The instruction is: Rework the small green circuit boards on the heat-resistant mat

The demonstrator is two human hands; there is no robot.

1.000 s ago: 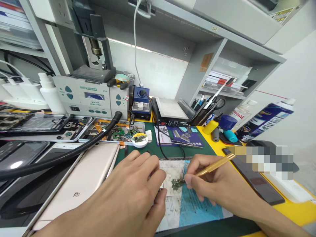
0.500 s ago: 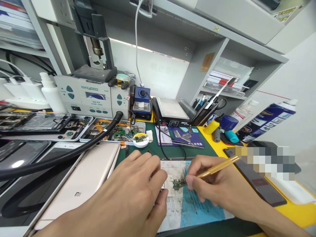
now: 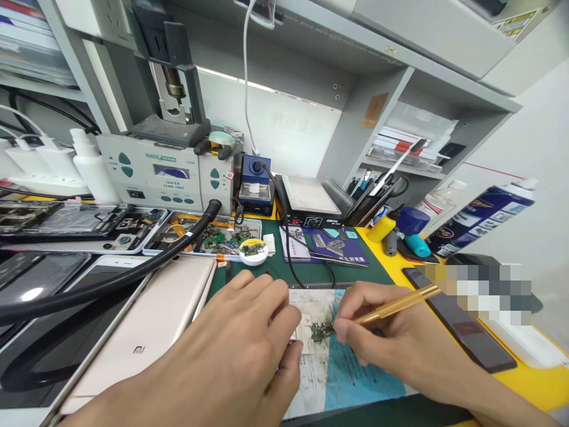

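Observation:
My right hand [image 3: 376, 332] is closed in a pinch round gold tweezers [image 3: 400, 303], whose back end slants up to the right. Their tips are at the right edge of a small green circuit board [image 3: 319, 332], though my fingers partly hide them. The board lies on a stained white and blue sheet [image 3: 311, 385], beside a pale square piece [image 3: 306, 343]. To the left of the board is my left hand [image 3: 249, 332], fingers curled and thumb near the forefinger. A sliver of something pale shows between them; what it is stays hidden.
Phones, one with a pale back [image 3: 173, 320], lie at left under a thick black hose [image 3: 111, 290]. Behind are a tray of circuit boards [image 3: 222, 237], a round white tin [image 3: 253, 254] and a hot plate [image 3: 309, 196]. A dark phone [image 3: 462, 326] lies at right.
The tweezers in my right hand have tilted a little lower, their back end shifting right. The small board appears slightly turned. My left hand stays in place.

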